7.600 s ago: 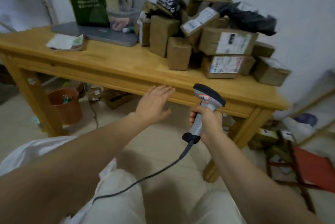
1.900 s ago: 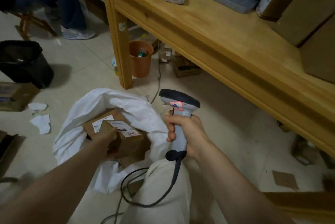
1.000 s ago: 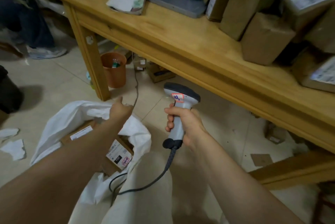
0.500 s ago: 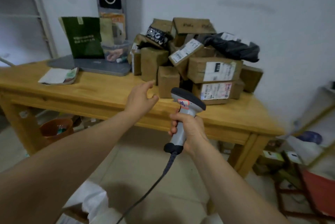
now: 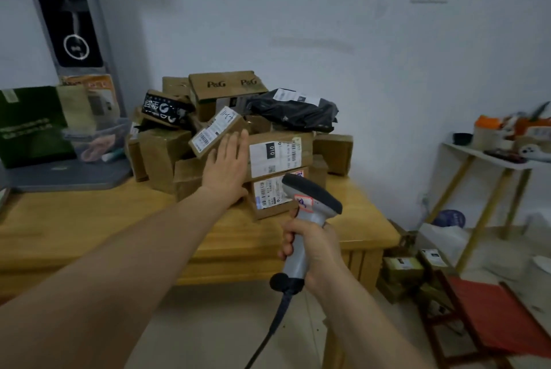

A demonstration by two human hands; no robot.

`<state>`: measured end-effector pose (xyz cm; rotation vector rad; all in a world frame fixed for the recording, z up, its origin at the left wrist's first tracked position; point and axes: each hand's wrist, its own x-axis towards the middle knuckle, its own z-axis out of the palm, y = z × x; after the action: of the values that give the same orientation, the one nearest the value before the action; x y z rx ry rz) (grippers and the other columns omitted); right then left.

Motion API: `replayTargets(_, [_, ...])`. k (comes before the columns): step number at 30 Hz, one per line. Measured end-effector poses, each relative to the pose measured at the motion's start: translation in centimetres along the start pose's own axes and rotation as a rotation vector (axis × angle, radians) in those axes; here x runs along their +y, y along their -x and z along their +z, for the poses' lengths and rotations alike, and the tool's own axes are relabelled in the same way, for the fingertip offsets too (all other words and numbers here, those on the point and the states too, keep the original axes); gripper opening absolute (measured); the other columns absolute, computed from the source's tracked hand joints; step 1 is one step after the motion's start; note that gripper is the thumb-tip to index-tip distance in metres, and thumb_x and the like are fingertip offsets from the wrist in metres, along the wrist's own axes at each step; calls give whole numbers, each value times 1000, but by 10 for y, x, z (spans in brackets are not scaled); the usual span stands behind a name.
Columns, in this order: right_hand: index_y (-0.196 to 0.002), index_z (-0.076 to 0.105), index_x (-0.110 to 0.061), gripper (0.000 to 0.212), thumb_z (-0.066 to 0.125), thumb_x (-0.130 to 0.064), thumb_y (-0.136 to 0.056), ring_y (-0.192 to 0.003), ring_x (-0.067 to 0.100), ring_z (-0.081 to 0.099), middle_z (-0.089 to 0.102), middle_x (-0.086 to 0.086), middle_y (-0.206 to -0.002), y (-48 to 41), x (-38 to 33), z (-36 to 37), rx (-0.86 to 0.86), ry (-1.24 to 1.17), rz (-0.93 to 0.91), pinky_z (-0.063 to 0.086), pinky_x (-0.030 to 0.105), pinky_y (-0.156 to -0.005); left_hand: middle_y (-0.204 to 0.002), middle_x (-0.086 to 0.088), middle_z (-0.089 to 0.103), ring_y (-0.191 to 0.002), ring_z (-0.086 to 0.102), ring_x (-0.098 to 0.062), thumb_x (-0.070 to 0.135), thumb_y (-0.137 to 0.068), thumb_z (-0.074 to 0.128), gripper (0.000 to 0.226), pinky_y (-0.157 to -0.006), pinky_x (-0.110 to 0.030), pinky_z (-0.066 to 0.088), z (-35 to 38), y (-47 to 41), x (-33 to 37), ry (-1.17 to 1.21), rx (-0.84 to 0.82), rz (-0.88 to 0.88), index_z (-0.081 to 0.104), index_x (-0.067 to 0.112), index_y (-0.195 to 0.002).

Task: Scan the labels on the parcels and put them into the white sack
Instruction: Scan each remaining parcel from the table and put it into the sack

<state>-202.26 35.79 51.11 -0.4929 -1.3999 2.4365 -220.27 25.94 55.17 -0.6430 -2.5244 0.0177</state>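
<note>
A heap of brown cardboard parcels (image 5: 277, 153) with white labels sits on the wooden table (image 5: 89, 228), topped by a P&G box (image 5: 226, 91) and a black plastic mailer (image 5: 295, 112). My left hand (image 5: 228, 168) reaches into the heap with straight fingers, against a tilted labelled box (image 5: 214, 130) and the box with a "010" label. My right hand (image 5: 310, 246) grips the grey handheld scanner (image 5: 310, 204) below and in front of the lowest labelled parcel (image 5: 271, 192). The white sack is out of view.
A grey laptop (image 5: 68, 173), a green bag (image 5: 29, 127) and a clear tub (image 5: 98, 142) stand at the table's left. A white shelf (image 5: 492, 156) with clutter is at the right, with small boxes (image 5: 402, 270) and a red stool (image 5: 501, 315) on the floor.
After dropping a parcel into the white sack, my view swung up to the table. My left hand has reached forward from the table's edge into the parcel heap. The scanner stays in my right hand.
</note>
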Motion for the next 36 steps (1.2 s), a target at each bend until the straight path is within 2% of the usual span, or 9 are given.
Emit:
replayTargets(2, [-76, 56, -7, 16, 64, 6, -77, -37, 15, 46, 52, 4, -49, -7, -1, -6, -1, 7, 0, 45, 25, -41, -159, -13, 5, -148, 5, -29, 38, -72, 80, 130, -118, -45, 17, 7, -8, 4, -104, 26, 21, -22, 7, -148])
replayTargets(4, [-77, 55, -7, 16, 64, 6, -78, -37, 15, 46, 52, 4, -49, -13, -1, -11, 1, 12, -1, 45, 26, -42, -157, -14, 14, -146, 13, -29, 31, -78, 75, 119, -115, -42, 25, 11, -14, 9, -138, 45, 36, -17, 6, -149])
replayTargets(8, [-80, 57, -8, 15, 65, 5, -78, -38, 15, 46, 52, 3, -49, -20, -2, -14, -5, 5, 7, 45, 26, -43, -148, -12, 23, -140, 20, -28, 17, -76, 74, 102, -102, -40, 44, 5, -21, 13, 57, 22, 24, 5, 7, -150])
replayTargets(11, [-80, 57, -8, 16, 64, 6, -79, -38, 15, 46, 52, 3, -49, -20, -1, -16, 5, -13, 6, 45, 25, -43, -141, -9, 31, -134, 27, -25, 16, -69, 79, 94, -92, -41, 48, -3, -18, 10, 188, 54, 43, 22, 11, -144])
replayTargets(13, [-81, 58, -8, 15, 64, 6, -78, -38, 15, 46, 52, 3, -50, -17, 0, -15, 11, -25, 5, 45, 26, -42, -139, -8, 33, -131, 30, -24, 18, -66, 81, 93, -88, -40, 48, -6, -11, 6, 229, 68, 38, 27, 12, -141])
replayTargets(24, [-88, 58, -6, 17, 66, 5, -77, -42, 16, 48, 54, 5, -54, 7, -4, -12, 86, -90, 33, 47, 26, -42, -135, -8, 36, -128, 31, -26, 21, -62, 83, 94, -83, -43, 49, -29, 32, -10, 315, 112, -27, 30, 12, -140])
replayTargets(29, [-80, 56, -5, 13, 65, 5, -78, -41, 16, 47, 53, 6, -54, 21, -5, -3, 83, -99, 30, 47, 26, -42, -134, -7, 37, -126, 32, -25, 23, -59, 84, 94, -78, -42, 49, -37, 51, -18, 373, 165, -68, 33, 13, -138])
replayTargets(36, [-83, 59, -2, 10, 68, 1, -79, -36, 13, 45, 52, 5, -51, 47, -18, 29, -47, -158, -33, 44, 24, -39, -134, -10, 39, -126, 35, -27, 25, -57, 88, 100, -88, -44, 46, -39, 90, -32, 513, 272, -191, 33, 10, -140])
